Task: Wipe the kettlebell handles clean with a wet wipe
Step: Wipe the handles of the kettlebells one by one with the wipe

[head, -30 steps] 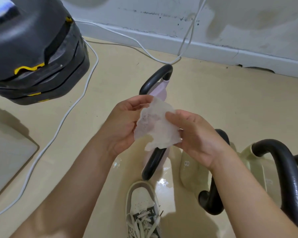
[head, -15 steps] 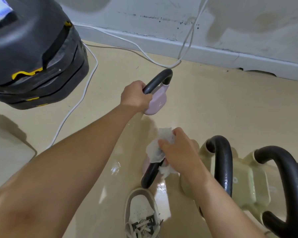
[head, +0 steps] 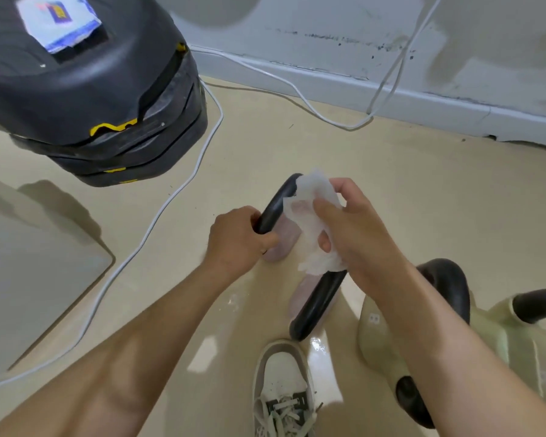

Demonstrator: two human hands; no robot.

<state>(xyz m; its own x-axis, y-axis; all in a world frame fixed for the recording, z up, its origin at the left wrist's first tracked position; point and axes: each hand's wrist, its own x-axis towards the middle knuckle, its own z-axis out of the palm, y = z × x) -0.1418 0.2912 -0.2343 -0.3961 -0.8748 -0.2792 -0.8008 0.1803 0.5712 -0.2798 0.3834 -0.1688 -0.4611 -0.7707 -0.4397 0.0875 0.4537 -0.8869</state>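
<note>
The pink kettlebell (head: 280,246) sits on the floor at the centre of the frame, its black handle (head: 318,305) arching over it from upper left to lower right. The left hand (head: 237,241) has its grip closed round the upper-left end of the handle, steadying the weight. The right hand (head: 356,241) grips a white wet wipe (head: 309,209), with thumb and fingers bunching it round the middle of the bar. The wiping of this handle looks to be under way, with the lower stretch of the bar bare. The next move probably calls for sliding the wrapped wipe along the curve while the left hand keeps the bell from rolling. The stretch under the left hand would then need doing. The pale green kettlebells (head: 375,335) at the lower right, just beside the pink one, appear untouched. The beige floor (head: 391,190) is glossy, with bright reflections near a white shoe (head: 284,380) at the bottom centre. A white cable (head: 171,200) trails across it toward a scuffed grey wall (head: 454,42) along the top. Stacked black equipment (head: 92,89) fills the upper left, with a blue-and-white packet (head: 60,20) on top.
</note>
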